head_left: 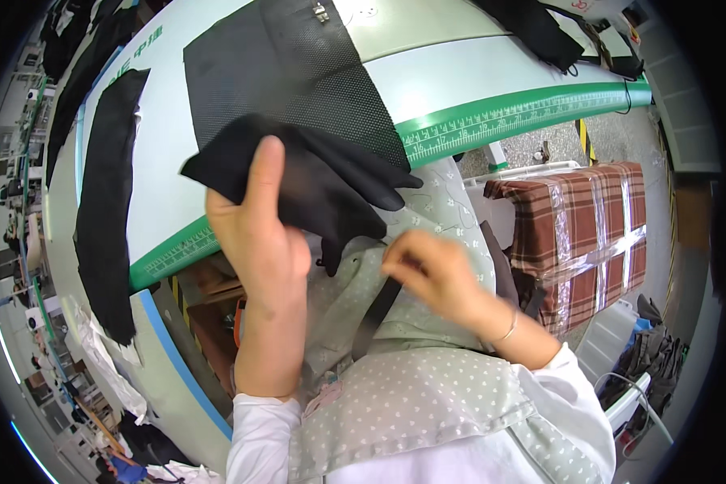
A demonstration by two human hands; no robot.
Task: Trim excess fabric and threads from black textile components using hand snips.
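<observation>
My left hand (260, 222) is closed on a folded piece of black fabric (323, 181), thumb upright against its near side. The fabric hangs in loose folds over the table's front edge. To its right, my right hand (436, 274) is blurred, with its fingers curled in a pinch. A narrow black strip (375, 316) runs down from those fingertips over my patterned apron. Behind the fabric, a textured black sheet (298, 73) lies on the white table (165, 161), with a small metal piece near its far edge.
A green ruler strip (508, 119) borders the table's front edge. Long black fabric (109, 202) drapes over the left side, and more dark cloth (532, 32) lies at the far right. A brown plaid bundle (581, 242) bound with clear tape stands right of my lap.
</observation>
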